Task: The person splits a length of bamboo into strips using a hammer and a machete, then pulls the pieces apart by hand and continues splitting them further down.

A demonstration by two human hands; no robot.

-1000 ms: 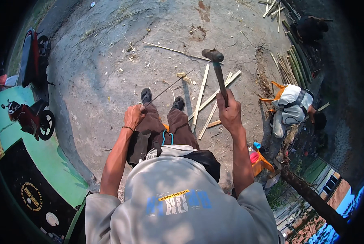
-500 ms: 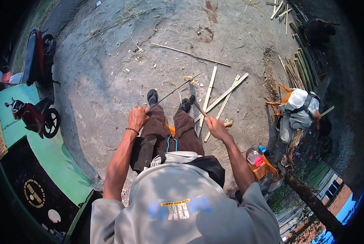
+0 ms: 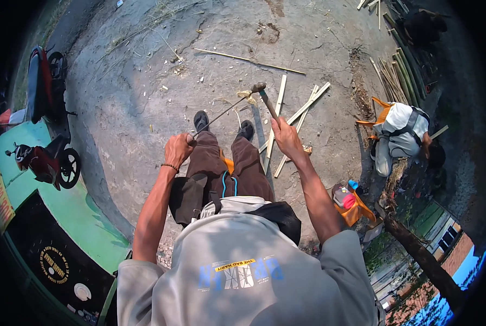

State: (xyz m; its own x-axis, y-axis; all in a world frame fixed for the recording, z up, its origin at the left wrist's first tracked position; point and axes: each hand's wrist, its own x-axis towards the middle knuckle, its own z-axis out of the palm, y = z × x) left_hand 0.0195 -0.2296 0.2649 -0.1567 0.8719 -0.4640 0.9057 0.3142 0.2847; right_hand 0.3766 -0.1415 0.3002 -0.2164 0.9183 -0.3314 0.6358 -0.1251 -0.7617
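My left hand [image 3: 179, 150] is closed around the near end of a thin dark metal rod [image 3: 219, 116], which slants away to the right past my feet. At the rod's far end lies a small pale yellow piece [image 3: 251, 100], perhaps wood or bamboo. In my right hand [image 3: 287, 139] is a hammer [image 3: 267, 102], gripped by its wooden handle. Its dark head is up beside the rod's far end; whether they touch I cannot tell. Pale flat strips [image 3: 276, 122] lie crossed on the ground beyond and beside my right hand.
A long thin strip [image 3: 248, 61] lies farther out on the concrete. At the right a person [image 3: 403, 136] crouches near a stack of bamboo poles [image 3: 403, 81]. An orange bag [image 3: 357, 212] sits by my right elbow. Two motorcycles, one dark red [image 3: 45, 158], stand at the left.
The hammer has swung up and away from me, its head moving from near my right foot to beside the rod's far end. My left hand still grips the rod, slightly nearer.
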